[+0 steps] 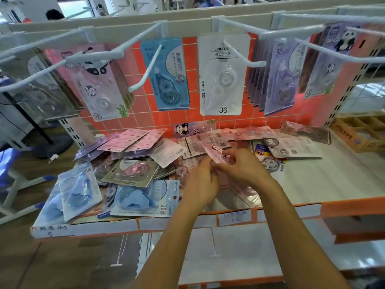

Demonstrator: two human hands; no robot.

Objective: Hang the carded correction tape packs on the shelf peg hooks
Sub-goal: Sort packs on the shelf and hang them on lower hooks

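Note:
Both hands meet over a heap of carded correction tape packs [133, 163] on the shelf. My right hand [243, 167] pinches a pink panda pack [211, 152] near its lower end, tilted up to the left. My left hand [201, 184] curls its fingers around the same pack's lower edge, where more pink packs lie underneath. Above, white peg hooks [145, 67] stick out from the orange grid panel. Hanging on them are a pink panda pack [98, 84], a blue pack [166, 74], a white pack [223, 74] and purple packs [281, 76].
The white shelf board [312, 178] has bare room on its right half. A wooden compartment box [362, 132] stands at the far right. Blue packs [143, 199] lie at the shelf's front left edge. Hook tips reach toward me at head height.

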